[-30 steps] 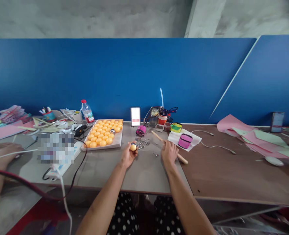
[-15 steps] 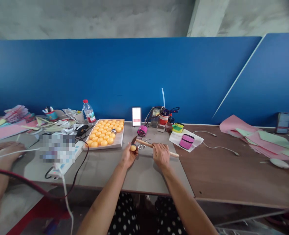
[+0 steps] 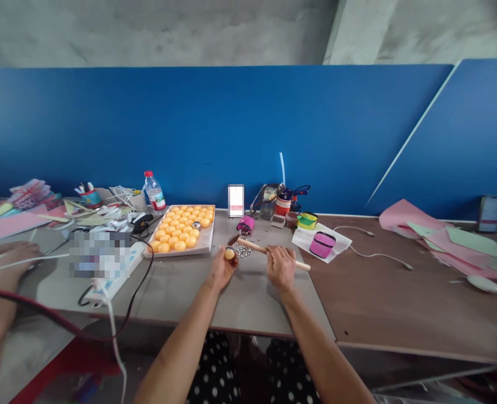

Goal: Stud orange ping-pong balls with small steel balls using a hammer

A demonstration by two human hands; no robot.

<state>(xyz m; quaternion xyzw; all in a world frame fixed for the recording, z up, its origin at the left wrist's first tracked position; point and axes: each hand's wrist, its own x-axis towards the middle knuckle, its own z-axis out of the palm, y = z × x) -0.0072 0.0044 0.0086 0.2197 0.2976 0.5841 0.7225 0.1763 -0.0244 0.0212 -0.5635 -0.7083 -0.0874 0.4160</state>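
Observation:
My left hand is closed around a small yellow-orange ball with a dark top. My right hand grips the wooden handle of a hammer that slants across toward my left hand. The dark hammer head is right at the top of the ball; whether they touch I cannot tell. Behind my hands, many small shiny beads lie scattered by a tipped pink pouch. To the left, a shallow white tray holds rows of orange balls, one of them silvery.
A power strip with cables lies left, near another person's arm. A bottle stands behind the tray. Right of centre, a pink case rests on white paper. Coloured sheets and a mouse are far right.
The hammer head has tilted down slightly over the ball, and my right hand has shifted a little to the right. The whole view has also moved slightly.

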